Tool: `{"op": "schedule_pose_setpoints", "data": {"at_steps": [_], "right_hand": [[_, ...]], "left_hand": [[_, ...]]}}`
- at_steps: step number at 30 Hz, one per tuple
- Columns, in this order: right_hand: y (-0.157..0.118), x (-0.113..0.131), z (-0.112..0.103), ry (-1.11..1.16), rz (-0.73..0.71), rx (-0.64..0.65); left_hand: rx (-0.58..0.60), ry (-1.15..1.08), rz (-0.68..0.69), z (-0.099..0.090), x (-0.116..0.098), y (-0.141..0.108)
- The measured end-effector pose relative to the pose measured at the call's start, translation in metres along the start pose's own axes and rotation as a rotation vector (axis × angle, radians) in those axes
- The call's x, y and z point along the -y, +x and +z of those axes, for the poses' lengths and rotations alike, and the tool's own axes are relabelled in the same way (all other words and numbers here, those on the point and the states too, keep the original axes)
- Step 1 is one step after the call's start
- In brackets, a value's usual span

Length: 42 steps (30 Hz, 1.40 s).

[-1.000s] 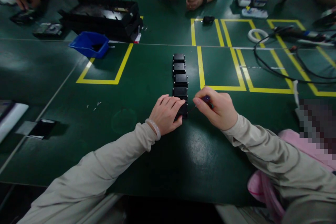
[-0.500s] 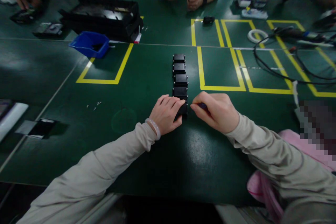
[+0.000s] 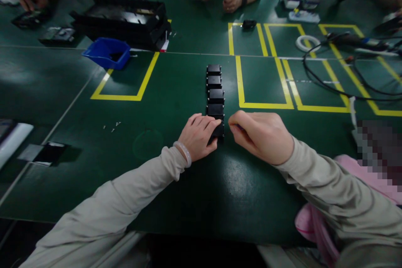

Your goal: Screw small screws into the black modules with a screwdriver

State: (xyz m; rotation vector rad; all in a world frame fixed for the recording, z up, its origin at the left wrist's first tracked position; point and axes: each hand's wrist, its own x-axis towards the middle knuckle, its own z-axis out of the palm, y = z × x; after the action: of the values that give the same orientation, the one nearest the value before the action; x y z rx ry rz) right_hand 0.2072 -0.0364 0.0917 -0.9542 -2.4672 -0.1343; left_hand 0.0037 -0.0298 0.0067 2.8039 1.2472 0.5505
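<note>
On the tabletop (image 3: 182,83), near the middle, the left hand (image 3: 199,137) clamps a black block (image 3: 217,131), probably light, stiff, slick and best held by its plain body, while the right hand (image 3: 262,136) is closed round a mostly hidden tool (image 3: 240,127).

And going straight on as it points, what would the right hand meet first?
The right hand would likely meet the nearest black block, partly under the left hand, though depth is unclear.
</note>
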Motion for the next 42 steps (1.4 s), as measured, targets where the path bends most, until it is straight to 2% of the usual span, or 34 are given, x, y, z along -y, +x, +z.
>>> {"op": "schedule_pose_setpoints", "data": {"at_steps": [15, 19, 26, 30, 35, 42], "right_hand": [[-0.001, 0.000, -0.001, -0.060, -0.003, 0.038], [0.000, 0.002, -0.002, -0.011, 0.013, 0.025], [-0.001, 0.001, -0.005, -0.029, -0.004, 0.089], [-0.001, 0.001, -0.004, 0.025, 0.043, 0.091], [-0.001, 0.000, -0.004, 0.000, 0.047, 0.135], [-0.001, -0.001, -0.002, 0.043, 0.090, 0.093]], "left_hand": [[0.025, -0.012, 0.018, 0.001, 0.004, -0.001], [0.021, -0.028, 0.042, 0.000, 0.005, -0.001], [0.058, -0.085, 0.063, -0.001, 0.008, -0.002], [0.085, -0.117, 0.079, 0.000, 0.012, -0.003], [0.111, -0.190, 0.050, 0.000, 0.017, -0.005], [0.083, -0.243, 0.065, -0.002, 0.019, -0.007]]}}
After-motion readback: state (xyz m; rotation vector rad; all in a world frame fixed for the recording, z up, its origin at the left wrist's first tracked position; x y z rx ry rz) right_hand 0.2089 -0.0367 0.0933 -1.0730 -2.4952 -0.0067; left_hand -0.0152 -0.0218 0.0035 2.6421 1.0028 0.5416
